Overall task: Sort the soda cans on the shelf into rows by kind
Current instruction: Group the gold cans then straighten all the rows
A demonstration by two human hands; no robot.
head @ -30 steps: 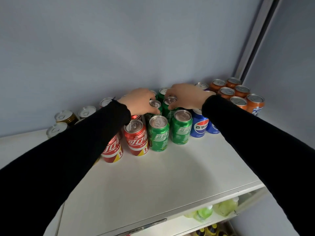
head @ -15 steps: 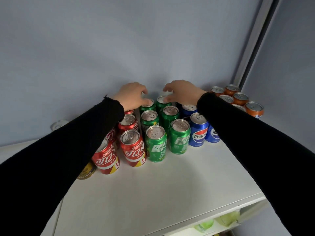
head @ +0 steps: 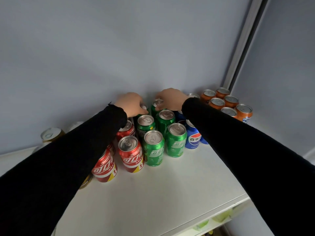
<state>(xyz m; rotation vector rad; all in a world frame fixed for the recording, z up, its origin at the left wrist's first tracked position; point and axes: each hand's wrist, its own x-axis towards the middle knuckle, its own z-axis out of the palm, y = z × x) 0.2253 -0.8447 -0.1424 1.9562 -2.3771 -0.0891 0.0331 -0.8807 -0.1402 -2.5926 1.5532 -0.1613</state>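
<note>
Fingers of both hands hold the tops of two back green metal soda cans, probably lining up the green rows; next, set them straight.

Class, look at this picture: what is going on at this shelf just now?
A person in black sleeves is sorting soda cans on a white shelf. The left hand grips the top of one back green can, and the right hand grips the back green can beside it. Four more green cans stand in two rows in front, with red cans to their left, blue cans to their right, and orange cans in the corner.
</note>
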